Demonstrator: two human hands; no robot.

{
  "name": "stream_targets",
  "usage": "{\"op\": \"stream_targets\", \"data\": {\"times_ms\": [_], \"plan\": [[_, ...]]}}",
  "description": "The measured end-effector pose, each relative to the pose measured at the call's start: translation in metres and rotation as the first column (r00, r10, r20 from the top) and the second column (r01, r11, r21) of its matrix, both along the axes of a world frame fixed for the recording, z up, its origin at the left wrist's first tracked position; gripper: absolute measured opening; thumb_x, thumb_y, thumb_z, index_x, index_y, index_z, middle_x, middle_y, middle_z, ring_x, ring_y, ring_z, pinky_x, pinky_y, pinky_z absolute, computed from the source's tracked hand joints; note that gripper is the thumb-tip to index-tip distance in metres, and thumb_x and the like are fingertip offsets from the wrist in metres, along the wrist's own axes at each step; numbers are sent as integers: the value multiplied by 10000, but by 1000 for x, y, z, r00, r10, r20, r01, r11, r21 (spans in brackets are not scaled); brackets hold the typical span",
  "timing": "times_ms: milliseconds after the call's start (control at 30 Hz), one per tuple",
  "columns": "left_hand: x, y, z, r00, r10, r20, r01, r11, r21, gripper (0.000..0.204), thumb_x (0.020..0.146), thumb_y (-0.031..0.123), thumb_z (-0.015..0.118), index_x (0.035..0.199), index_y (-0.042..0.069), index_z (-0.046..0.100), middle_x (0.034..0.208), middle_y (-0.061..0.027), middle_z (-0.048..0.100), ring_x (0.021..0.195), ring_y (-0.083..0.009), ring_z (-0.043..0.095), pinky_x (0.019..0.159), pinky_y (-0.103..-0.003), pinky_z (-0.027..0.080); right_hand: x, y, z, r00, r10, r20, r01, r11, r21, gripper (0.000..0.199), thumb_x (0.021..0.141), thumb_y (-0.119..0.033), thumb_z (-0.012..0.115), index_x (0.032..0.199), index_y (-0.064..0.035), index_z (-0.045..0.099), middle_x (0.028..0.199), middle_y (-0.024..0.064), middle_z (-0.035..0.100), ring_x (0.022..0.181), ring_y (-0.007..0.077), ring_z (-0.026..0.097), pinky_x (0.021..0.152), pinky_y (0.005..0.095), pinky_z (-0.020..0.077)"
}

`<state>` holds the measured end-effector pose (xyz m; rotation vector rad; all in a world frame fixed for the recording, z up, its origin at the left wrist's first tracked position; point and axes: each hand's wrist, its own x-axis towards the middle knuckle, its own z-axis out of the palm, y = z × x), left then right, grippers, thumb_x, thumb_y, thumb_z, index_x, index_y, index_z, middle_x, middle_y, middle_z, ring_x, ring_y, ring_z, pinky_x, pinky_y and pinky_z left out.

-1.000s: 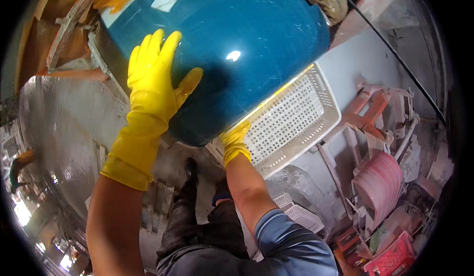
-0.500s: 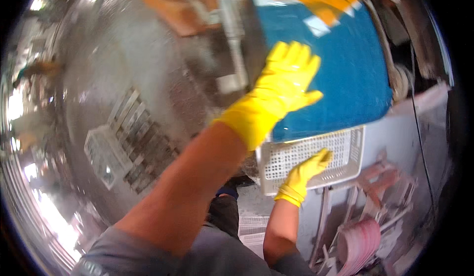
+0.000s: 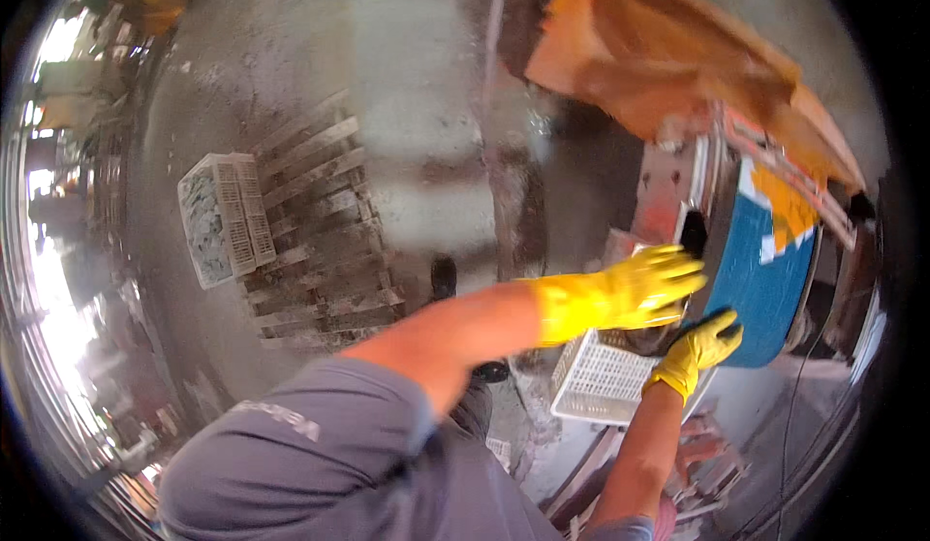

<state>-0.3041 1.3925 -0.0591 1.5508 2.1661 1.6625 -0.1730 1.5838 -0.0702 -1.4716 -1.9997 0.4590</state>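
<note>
Both my hands wear yellow rubber gloves. My left hand (image 3: 654,289) reaches across to the right with its fingers stretched out, and nothing shows in it. It hovers by the near left edge of a blue conveyor belt (image 3: 760,294), over the far side of a white perforated plastic basket (image 3: 603,378). Close beside it, my right hand (image 3: 699,352) has its fingers extended at the belt's lower end, above the basket's right side. Whether either hand touches the belt I cannot tell. The visible part of the basket shows only its perforated wall and bottom.
An orange sheet (image 3: 668,52) drapes over the machine's far end. On the floor at left lies a slatted wooden pallet (image 3: 320,241), with white crates (image 3: 228,214) beside it; one holds greyish pieces. Reddish stools or frames (image 3: 702,454) stand at lower right, near a hanging cable (image 3: 790,425).
The view has swung left, so belt and basket now sit farther right. My left hand has left the middle of the belt for its near edge. My right hand has risen from the basket toward the belt.
</note>
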Motion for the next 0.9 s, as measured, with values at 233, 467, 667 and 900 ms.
{"op": "stream_targets", "data": {"times_ms": [233,467,667,900], "plan": [[16,-562,25,520,852,-51,229,-197,-953,448,925,349,679,1298,102,697,1265,-199,698,1205,-368,660,986,-518,522,13,21,-7,920,164,355,-123,983,-137,853,1063,-594,379,1538,113,357,1596,319,363,1489,441,331,1249,451,251],[74,-819,119,48,913,-405,168,-407,-898,385,933,309,680,1203,40,735,1242,-215,713,1168,-382,684,940,-485,558,34,65,-28,-143,179,973,-430,875,-225,396,1049,-212,527,1395,-22,493,1358,299,584,996,398,698,843,409,608],[-77,-714,2,10,999,-41,-332,-36,-943,406,914,294,698,1218,24,713,1224,-229,711,1158,-394,677,938,-470,551,-43,-37,-13,376,236,896,-51,971,-234,483,1086,-271,408,1553,-148,428,1582,421,270,1399,602,385,1140,640,359],[-225,-607,-41,314,946,83,-504,240,-829,438,892,276,718,1235,5,688,1203,-245,709,1146,-408,669,936,-452,542,-198,-90,33,346,543,765,27,810,-586,709,887,-661,634,1296,-88,713,1328,204,682,1261,320,648,1054,445,501]]}}
